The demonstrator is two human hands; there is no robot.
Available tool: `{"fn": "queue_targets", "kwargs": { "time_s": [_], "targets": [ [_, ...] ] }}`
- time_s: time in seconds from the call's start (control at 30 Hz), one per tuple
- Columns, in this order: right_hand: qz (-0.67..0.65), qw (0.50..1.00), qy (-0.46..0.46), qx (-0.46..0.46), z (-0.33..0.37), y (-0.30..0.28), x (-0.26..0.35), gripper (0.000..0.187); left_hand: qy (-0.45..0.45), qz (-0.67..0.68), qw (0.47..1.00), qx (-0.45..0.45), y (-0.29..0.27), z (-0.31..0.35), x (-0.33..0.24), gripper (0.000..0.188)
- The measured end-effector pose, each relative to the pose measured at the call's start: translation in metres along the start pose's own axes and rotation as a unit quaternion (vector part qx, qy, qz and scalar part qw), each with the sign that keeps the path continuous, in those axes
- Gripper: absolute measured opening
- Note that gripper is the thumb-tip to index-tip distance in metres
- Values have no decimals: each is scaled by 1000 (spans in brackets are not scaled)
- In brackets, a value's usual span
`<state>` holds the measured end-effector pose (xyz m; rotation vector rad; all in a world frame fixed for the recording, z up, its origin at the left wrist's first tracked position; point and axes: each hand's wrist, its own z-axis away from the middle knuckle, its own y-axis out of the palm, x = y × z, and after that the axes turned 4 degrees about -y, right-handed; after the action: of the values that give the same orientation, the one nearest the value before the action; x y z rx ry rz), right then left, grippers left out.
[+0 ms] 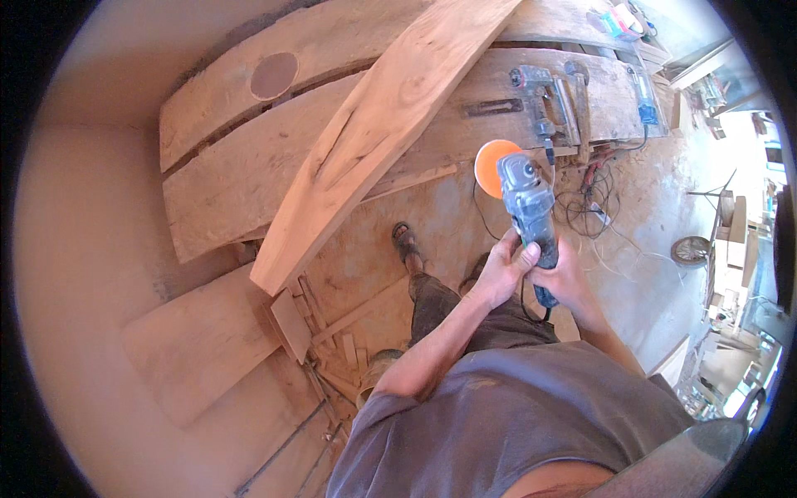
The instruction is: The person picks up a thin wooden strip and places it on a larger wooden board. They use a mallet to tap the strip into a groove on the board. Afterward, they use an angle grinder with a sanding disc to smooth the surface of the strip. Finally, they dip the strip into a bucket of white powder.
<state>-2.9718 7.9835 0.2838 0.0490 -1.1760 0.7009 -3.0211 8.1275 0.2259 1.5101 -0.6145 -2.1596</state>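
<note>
The left hand (505, 269) and right hand (564, 275) grip the orange-padded angle grinder (529, 203), right of the frame's centre; at upper centre a wooden plank (390, 108) slants across the workbench (228, 184), hiding part of it; a sanding disc (274, 76) lies upper left

A small wheel (691, 250) to your right, wood offcuts (350, 353) to your near left, a blue tool (646, 109) far right.
</note>
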Motion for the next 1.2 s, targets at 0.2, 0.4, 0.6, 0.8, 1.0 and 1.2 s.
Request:
{"fn": "queue_targets", "kwargs": {
  "time_s": [0.2, 0.4, 0.6, 0.8, 1.0, 1.2],
  "targets": [
    [-176, 984, 34, 22, -16, 80, 63, 55, 22, 116, 993, 23, -65, 6, -54, 46],
    [-249, 956, 135, 78, -39, 111, 86, 49, -1, 119, 990, -77, -96, 4, -84, 43],
    [-108, 992, 62, 27, -48, 129, 100, 51, -81, 189, 968, -141, -110, -2, -101, 53],
    [-113, 993, 24, 18, -63, 114, 83, 45, -88, 147, 974, -146, -115, -5, -105, 43],
    [-121, 991, 36, 36, -72, 80, 50, 48, 201, -618, 619, -441, -204, 5, -130, 29],
    [-110, 992, 44, 42, -79, 69, 40, 55, 139, -701, 577, -395, -239, -9, -136, 19]
  ]
}}
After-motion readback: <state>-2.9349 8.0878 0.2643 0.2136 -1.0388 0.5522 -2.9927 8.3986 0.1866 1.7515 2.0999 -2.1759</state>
